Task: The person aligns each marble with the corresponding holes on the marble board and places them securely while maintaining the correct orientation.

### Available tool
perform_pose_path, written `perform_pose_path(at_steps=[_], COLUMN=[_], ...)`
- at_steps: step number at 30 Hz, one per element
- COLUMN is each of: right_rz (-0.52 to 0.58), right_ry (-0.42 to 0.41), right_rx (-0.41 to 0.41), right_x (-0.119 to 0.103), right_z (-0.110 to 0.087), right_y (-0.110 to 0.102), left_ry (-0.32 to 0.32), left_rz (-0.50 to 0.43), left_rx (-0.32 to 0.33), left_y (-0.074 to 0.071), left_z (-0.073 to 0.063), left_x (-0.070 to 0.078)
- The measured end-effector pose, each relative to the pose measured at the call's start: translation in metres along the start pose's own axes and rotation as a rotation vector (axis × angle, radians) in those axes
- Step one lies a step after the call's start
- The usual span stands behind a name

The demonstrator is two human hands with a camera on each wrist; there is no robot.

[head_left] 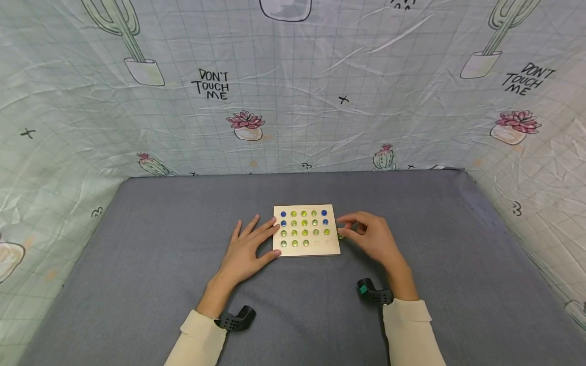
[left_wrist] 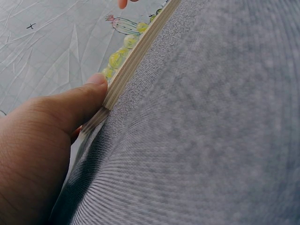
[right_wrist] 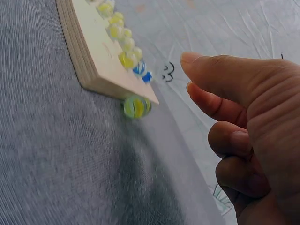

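A pale wooden board (head_left: 299, 251) lies flat on the grey cloth, with glass marbles set in rows on it. Most are yellow-green (head_left: 304, 222); a few blue marbles (head_left: 324, 213) sit in the two back rows at the sides. Two hollows at the front right hold no marble. My left hand (head_left: 244, 254) rests at the board's left side, fingers spread, thumb (left_wrist: 96, 86) against the front corner. A loose yellow-green marble (right_wrist: 137, 107) lies on the cloth against the board's right edge. Over it hovers my right hand (head_left: 373, 236), thumb and index finger apart from it, the other fingers curled.
The grey cloth (head_left: 151, 274) covers the table around the board. A light patterned curtain (head_left: 293, 101) hangs behind and at both sides. Black wrist cameras (head_left: 235, 319) are strapped on both wrists.
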State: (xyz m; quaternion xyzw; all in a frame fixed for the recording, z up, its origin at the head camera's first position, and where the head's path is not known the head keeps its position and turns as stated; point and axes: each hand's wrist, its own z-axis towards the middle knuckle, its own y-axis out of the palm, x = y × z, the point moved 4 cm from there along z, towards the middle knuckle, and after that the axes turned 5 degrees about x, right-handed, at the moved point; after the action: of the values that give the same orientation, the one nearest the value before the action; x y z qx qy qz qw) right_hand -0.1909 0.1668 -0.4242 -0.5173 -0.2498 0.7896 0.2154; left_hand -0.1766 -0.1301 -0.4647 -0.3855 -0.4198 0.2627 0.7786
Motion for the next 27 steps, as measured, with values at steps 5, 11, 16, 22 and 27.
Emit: perform_pose_path(at_steps=[5,11,16,22,27], right_rz=[0.009,0.007,0.015,0.016,0.009], right_ry=[0.028,0.052,0.06,0.083,0.086], right_rx=[-0.025,-0.045,-0.062,-0.094,-0.104], right_x=[0.009,0.02,0.024,0.029,0.031], right_z=[-0.002,-0.006,-0.009,-0.01,-0.011], right_y=[-0.001,0.0,0.003,0.006,0.007], left_ry=[0.0,-0.004,0.003,0.007,0.008], left_rz=[0.002,0.003,0.006,0.003,0.001], left_rx=[0.002,0.002,0.008,0.014,0.017], left_y=[0.0,0.001,0.001,0.001,0.001], left_z=[0.0,-0.001,-0.001,-0.002,-0.002], left_x=[0.001,0.001,0.001,0.002,0.001])
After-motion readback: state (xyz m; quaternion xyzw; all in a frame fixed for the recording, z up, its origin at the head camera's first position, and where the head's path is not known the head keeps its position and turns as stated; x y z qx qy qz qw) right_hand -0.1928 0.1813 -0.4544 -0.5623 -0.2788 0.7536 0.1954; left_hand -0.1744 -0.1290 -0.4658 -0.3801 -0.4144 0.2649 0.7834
